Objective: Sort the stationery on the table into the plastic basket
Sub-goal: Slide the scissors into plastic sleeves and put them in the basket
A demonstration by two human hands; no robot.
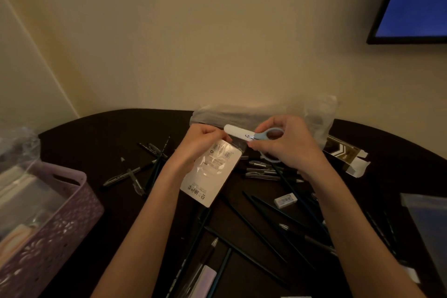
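Near the centre of the frame we see the right hand (285, 145) pinching a pair of small scissors (256, 133) by the light blue handle, its fingers (260, 144) closed around the loop; the white sheath over the blades points toward the left hand (200, 143); the left hand's fingers are closed on the top edge of a clear packet with a white backing card (212, 172), which hangs tilted above the dark surface (96, 133). The scissors are held just above the packet's upper end, touching or nearly touching it; we cannot tell which. At the lower left of the frame stands the lilac plastic basket (55, 220), with bagged items inside; it is well apart from both hands. Scattered pens and pencils (261, 220) lie across the surface beneath the arms; a small white eraser (285, 200) rests to the right of centre; a crumpled clear bag (266, 113) sits behind the hands against the wall; a screen (416, 0) glows blue at the upper right.
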